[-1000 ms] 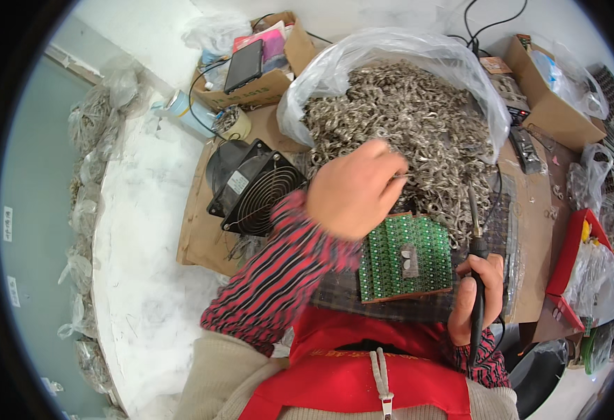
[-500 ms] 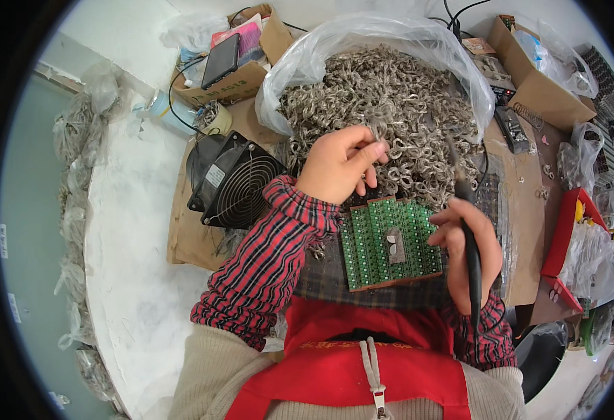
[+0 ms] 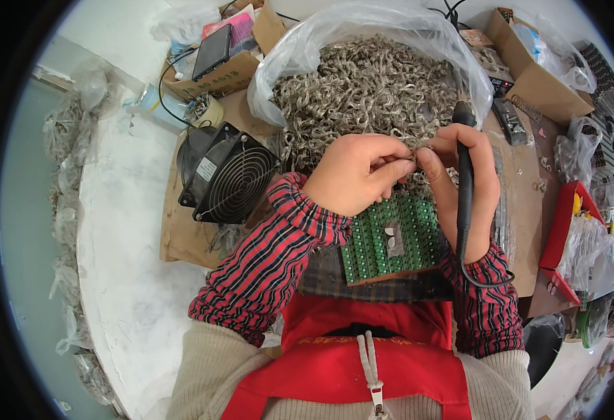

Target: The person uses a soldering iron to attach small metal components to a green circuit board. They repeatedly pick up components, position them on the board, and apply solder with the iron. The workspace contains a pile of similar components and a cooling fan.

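My right hand (image 3: 478,178) is closed around the black handle of a soldering iron (image 3: 466,168), its tip pointing up and away and its cable hanging past my wrist. My left hand (image 3: 359,171) is closed in a pinch on what looks like a small grey wire bundle, mostly hidden by the fingertips. Both hands' fingertips meet at the near edge of a big heap of small looped grey wire bundles (image 3: 363,84). Just below them lies a panel of green circuit boards (image 3: 366,248), partly covered by my left hand, with a small pale piece (image 3: 392,239) on top.
A clear plastic bag (image 3: 268,77) surrounds the heap. Left of it are a black fan (image 3: 233,178), a small cup (image 3: 209,112) and a cardboard box (image 3: 240,73) carrying a phone (image 3: 212,52). Rightward are another cardboard box (image 3: 545,87) and a red box (image 3: 559,231).
My right hand has risen from beside the boards to the heap, bringing the soldering iron upright. My left hand has shifted right and slightly down, so the fingertips of both hands now meet.
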A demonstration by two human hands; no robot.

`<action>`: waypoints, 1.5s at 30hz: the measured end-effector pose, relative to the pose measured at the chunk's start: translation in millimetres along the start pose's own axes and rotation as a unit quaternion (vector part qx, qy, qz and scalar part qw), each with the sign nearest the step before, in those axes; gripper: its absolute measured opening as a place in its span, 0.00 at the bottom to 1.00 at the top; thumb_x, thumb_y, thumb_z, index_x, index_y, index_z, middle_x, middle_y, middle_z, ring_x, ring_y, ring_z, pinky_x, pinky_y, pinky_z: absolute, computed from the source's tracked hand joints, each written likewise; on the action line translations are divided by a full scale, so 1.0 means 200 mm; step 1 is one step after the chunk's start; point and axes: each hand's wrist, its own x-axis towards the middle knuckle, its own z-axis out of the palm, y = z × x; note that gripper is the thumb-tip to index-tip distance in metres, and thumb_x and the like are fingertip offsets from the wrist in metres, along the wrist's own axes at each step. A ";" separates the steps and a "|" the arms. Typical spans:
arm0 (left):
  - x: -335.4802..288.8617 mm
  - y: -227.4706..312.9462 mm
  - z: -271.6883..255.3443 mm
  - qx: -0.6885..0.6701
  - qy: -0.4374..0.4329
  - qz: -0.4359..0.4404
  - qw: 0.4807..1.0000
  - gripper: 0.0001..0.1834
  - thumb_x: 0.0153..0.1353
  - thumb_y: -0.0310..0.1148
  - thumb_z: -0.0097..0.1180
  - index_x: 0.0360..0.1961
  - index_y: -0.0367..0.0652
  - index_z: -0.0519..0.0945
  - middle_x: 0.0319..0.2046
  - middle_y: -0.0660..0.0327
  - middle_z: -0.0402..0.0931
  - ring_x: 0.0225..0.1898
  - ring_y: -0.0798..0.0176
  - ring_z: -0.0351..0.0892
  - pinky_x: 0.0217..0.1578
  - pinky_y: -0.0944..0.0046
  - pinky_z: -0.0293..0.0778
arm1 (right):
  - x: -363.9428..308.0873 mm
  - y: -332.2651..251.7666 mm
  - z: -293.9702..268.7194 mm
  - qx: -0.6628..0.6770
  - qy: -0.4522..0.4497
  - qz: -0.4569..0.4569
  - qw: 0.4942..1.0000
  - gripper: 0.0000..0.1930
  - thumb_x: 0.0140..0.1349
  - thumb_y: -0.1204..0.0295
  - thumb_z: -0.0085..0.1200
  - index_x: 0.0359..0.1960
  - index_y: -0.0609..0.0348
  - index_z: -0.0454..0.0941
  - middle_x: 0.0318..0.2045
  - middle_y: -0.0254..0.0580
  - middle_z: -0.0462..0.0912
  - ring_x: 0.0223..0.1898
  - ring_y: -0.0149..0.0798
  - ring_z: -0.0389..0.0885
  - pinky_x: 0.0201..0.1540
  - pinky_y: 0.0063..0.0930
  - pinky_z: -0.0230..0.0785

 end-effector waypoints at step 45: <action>-0.41 -0.18 0.19 -0.116 0.043 0.007 0.992 0.06 0.69 0.23 0.60 0.42 0.30 0.83 0.37 0.59 0.77 0.32 0.70 0.82 0.32 0.71 0.81 | -0.43 -0.03 -0.02 0.077 -0.039 0.040 0.995 0.17 0.63 0.84 0.63 0.49 0.62 0.69 0.37 0.42 0.83 0.35 0.30 0.79 0.42 0.24 0.73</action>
